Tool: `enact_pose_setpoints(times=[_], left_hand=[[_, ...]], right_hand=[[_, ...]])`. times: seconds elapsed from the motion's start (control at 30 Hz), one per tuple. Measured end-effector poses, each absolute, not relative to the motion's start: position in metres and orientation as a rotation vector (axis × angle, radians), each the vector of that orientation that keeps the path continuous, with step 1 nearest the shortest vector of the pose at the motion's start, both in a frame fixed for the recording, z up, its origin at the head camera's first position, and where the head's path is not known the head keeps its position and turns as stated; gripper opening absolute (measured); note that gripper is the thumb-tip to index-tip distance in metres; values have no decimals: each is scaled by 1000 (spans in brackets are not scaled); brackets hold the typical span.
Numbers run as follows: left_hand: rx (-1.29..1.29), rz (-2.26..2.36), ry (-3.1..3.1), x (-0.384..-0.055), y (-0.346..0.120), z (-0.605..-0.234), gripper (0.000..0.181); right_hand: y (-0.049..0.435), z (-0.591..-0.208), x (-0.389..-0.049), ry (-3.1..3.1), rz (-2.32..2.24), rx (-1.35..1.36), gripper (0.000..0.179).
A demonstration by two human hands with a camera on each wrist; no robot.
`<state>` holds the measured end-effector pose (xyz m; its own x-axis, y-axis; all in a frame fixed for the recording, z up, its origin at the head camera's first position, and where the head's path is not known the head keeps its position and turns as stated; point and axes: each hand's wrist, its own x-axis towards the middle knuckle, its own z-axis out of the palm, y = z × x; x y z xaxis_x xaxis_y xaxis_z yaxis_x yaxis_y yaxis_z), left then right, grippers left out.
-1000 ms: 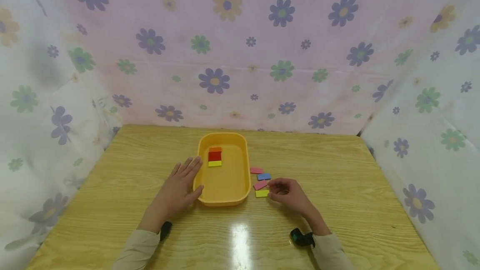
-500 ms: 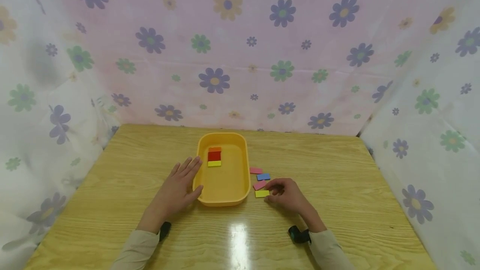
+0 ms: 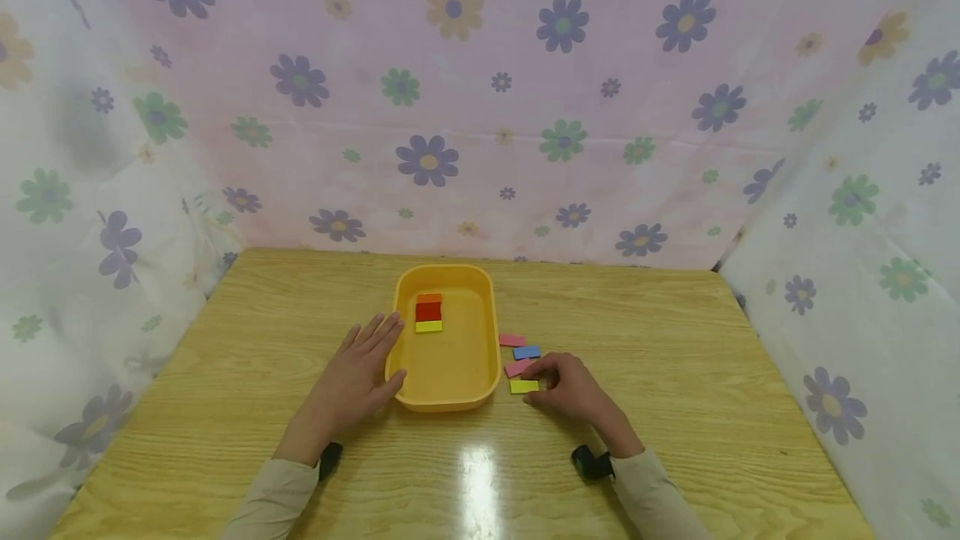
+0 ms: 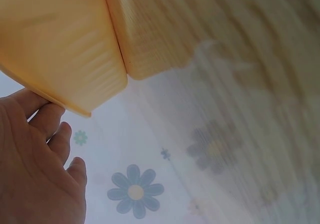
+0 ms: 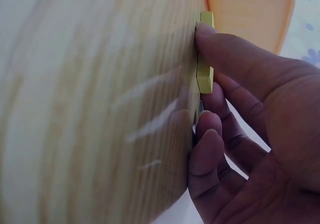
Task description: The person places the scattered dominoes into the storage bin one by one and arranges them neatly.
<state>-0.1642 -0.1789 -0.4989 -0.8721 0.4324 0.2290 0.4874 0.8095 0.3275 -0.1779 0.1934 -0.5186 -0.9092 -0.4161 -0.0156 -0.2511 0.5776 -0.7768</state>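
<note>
The left hand (image 3: 352, 382) lies with fingers spread against the left side of a yellow plastic tray (image 3: 450, 403); in the left wrist view its fingertips meet the tray's rim. Inside the tray, orange, red (image 3: 429, 312) and yellow blocks sit side by side. Right of the tray, the right hand (image 3: 570, 390) has its thumb and index finger on opposite long edges of a flat yellow block (image 3: 522, 387). In the right wrist view the thumb presses that yellow block (image 5: 206, 79) close to the tabletop, the other fingers curled beside it.
Beyond the yellow block lie a pink block (image 3: 516, 368), partly behind the fingers, a blue block (image 3: 527, 352) and another pink block (image 3: 512, 341) near the tray wall. The wooden table (image 3: 637, 315) meets flowered cloth walls (image 3: 480, 107) at the back and sides.
The right hand has moved a little left, bringing thumb and index finger farther around the yellow block. The angled pink block has shifted slightly. The left hand stays on the tray.
</note>
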Motion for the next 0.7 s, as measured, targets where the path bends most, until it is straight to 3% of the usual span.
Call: enact_pose_setpoints(times=[0.7], left_hand=[[-728, -572, -2856, -165, -179, -500, 72]], right_hand=[[198, -517, -172, 2617, -1217, -676, 22]])
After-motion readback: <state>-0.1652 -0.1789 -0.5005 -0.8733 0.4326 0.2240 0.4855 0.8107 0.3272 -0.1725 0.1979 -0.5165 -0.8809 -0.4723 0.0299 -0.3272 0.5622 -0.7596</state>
